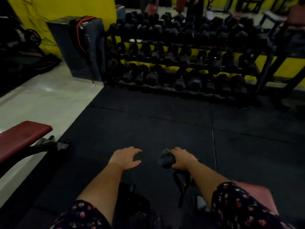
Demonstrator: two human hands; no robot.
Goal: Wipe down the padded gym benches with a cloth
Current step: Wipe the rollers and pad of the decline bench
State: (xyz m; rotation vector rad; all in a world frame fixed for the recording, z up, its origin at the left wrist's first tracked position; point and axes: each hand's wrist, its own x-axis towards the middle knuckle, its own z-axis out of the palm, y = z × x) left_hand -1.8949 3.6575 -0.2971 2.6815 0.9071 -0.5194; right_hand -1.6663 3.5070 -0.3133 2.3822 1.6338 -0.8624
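Head view, looking down over both forearms. Right grip [181, 160]: fingers curled round a bunched dark grey cloth [165, 158], wad bulging out on the thumb side, held in the air above the floor. Dark strip [181, 185] hanging below the right wrist; whether part of the cloth, cannot tell. Left grip [126, 158]: palm down, fingers spread and lightly bent, holding nothing, just beside the cloth but apart from it. Floral sleeves [239, 210] on both arms at the lower edge. Padded bench [23, 138], dark red upholstery on a black frame, at the left edge, well apart from both grips, its pad end over the border of mat and pale floor. Second pad [259, 195], pinkish red, at lower right, partly covered by the right sleeve. Black rubber floor mat [148, 123] in square tiles beneath the grips. Pale tiled floor [41, 103] to the left of the mat. Three-tier rack [181, 63] of black hex dumbbells across the far side of the mat. Grey padded block [77, 53] with orange-edged straps draped over it, left of the rack. Yellow wall [69, 7] behind.
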